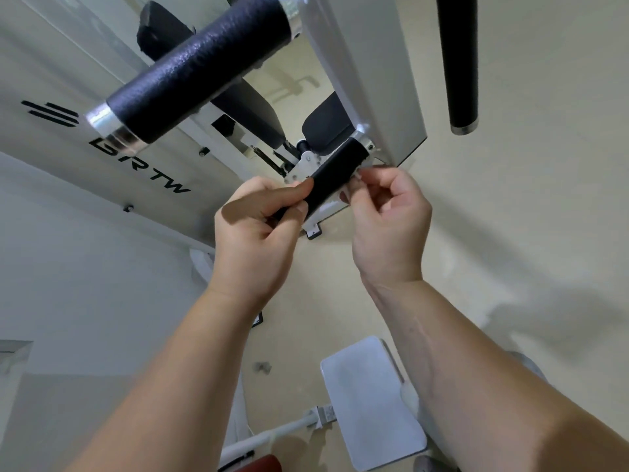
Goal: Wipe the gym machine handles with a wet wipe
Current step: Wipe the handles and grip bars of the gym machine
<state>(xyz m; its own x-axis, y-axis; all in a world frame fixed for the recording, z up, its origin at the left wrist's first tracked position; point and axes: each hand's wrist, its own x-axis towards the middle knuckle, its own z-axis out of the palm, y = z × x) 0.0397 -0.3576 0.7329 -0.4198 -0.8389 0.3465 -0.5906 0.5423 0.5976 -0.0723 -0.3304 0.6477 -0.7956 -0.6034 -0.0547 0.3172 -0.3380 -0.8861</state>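
1. Left hand [252,229] curled round near end of short black handle [332,177], thumb on top.
2. Right hand [386,212] pinched at handle's right side; wipe not discernible.
3. Bigger black grip [200,71] upper left, untouched.

I see three black textured handles with silver end caps on the white machine: a thick handle [200,68] slanting across the upper left, a slim handle [457,59] hanging upright at the upper right, and a short lower handle [335,175] angled between them at centre. A small bit of white, which I take for the wet wipe [357,174], shows against the short one's right side; its full shape is hidden from me.
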